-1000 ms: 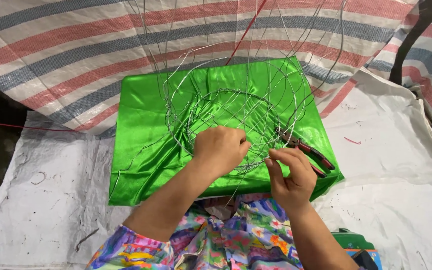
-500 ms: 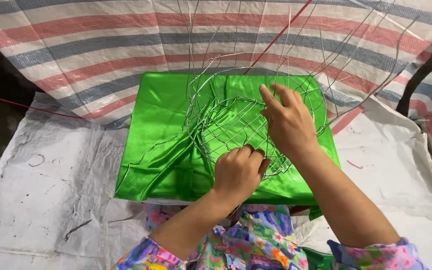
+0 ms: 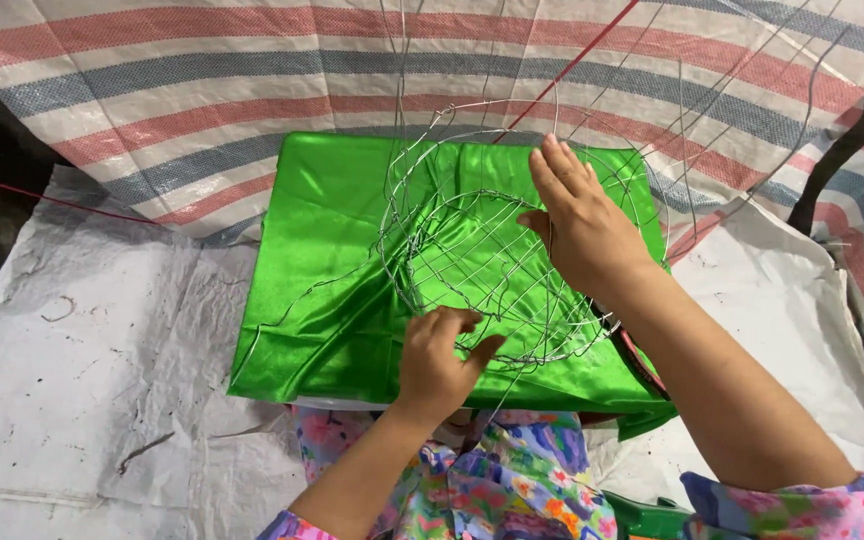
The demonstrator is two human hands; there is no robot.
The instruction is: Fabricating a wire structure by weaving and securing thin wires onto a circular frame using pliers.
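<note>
Wire basket frame (image 3: 492,270) sits on green satin cloth (image 3: 322,260). I see left hand (image 3: 437,360) pinching frame's near rim w/ curled fingers; right hand (image 3: 582,225) open, fingers flat on far side.

1. The wire frame (image 3: 472,270) is thin bare metal, silvery with a dull shine.
2. The green cloth (image 3: 332,270) beneath it is smooth, glossy, satin-like fabric.
3. The striped sheet (image 3: 202,90) looks like woven plastic, slightly shiny.
4. The white ground sheet (image 3: 92,380) is matt, creased, probably woven plastic.
</note>
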